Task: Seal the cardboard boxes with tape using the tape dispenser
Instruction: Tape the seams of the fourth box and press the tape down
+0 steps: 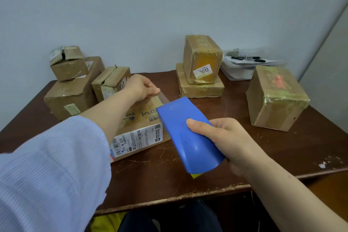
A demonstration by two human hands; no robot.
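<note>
gripping right hand: the tape dispenser [188,133] is held by the right hand [226,137], the grip clamped round its near end, with the thumb laid on the blue top shell.
tape dispenser: blue and tilted, it is held above the table [207,171], with its front end over the right edge of the labelled box [139,132].
tape: a clear strip of tape [163,98] is stretched from the dispenser's front to the left hand [139,87], across the far right part of the box top.
left hand: it is reached across the box; the grip is closed on the free end of the tape, which is pinched by thumb and fingers at the box's far edge.
labelled box: it is laid flat on the table at front centre, with a white shipping label on its near side and handwriting on top; part of it is hidden by the left forearm.
sleeve: a pale blue striped sleeve [52,156] is worn on the left arm; the right forearm is bare.
left group: a small box [67,64] is set on a large box [69,100], with a medium box [111,83] just beside them.
back centre: an upright box [202,58] marked 3013 is stood on a flat box [201,88].
right: a taped box [276,98] is stood alone.
back right: black pens [248,59] are laid on white papers.
</note>
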